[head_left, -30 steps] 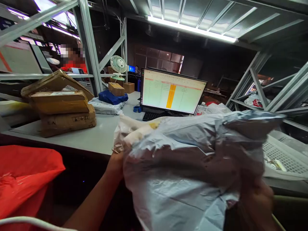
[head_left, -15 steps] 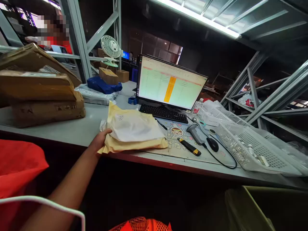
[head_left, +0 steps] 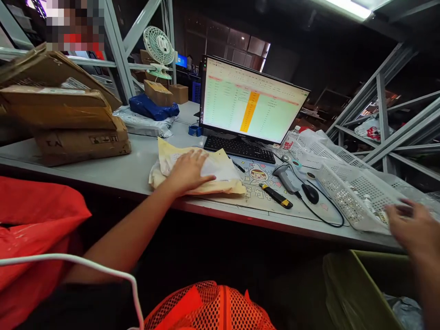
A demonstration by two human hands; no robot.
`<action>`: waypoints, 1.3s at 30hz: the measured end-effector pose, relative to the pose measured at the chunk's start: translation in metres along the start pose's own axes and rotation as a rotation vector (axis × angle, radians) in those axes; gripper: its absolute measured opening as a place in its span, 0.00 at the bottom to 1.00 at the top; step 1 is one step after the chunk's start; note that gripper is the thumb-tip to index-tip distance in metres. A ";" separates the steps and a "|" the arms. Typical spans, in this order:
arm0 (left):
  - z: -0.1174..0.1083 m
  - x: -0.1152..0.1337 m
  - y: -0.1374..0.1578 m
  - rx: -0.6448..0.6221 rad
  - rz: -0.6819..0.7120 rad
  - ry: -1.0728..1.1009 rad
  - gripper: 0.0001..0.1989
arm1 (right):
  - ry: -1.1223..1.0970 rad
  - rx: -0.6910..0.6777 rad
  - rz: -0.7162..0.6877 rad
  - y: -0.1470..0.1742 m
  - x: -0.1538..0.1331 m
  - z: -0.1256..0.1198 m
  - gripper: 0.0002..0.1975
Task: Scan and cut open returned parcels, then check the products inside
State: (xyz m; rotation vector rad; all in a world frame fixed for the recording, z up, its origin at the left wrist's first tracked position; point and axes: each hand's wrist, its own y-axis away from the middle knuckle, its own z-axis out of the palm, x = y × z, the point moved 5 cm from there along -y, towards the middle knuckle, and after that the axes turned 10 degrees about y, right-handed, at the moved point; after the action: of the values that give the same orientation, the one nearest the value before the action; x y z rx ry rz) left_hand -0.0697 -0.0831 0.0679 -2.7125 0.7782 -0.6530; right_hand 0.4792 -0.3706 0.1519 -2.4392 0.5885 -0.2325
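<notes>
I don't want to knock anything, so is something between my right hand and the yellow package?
Yes: the white basket, mouse, scanner and box cutter lie on the desk between your right hand and the yellow package under your left hand.

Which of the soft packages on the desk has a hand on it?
The pale yellow package, with the left hand on top. The blue package and the whitish package under it lie farther back, untouched.

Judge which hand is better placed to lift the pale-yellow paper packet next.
Probably the left hand: it rests flat on the packet, while the right hand is over by the white perforated plastic basket.
</notes>
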 end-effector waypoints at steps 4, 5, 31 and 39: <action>0.042 0.026 -0.004 -0.249 -0.031 -0.090 0.22 | -0.138 -0.147 0.075 -0.030 -0.058 0.061 0.26; 0.044 0.025 -0.002 -0.246 -0.045 -0.081 0.20 | -0.149 -0.208 0.042 -0.036 -0.078 0.078 0.26; 0.049 0.060 0.046 -0.060 0.704 0.366 0.14 | -0.197 -0.738 0.174 -0.093 -0.167 0.143 0.14; 0.034 0.047 0.039 -0.157 0.652 0.439 0.13 | -0.622 -1.163 0.001 -0.063 -0.145 0.046 0.25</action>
State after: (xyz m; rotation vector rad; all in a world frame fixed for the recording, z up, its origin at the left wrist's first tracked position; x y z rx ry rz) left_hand -0.0351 -0.1379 0.0415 -2.2243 1.7716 -1.0479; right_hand 0.3875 -0.2339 0.1494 -3.3027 0.4859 1.1401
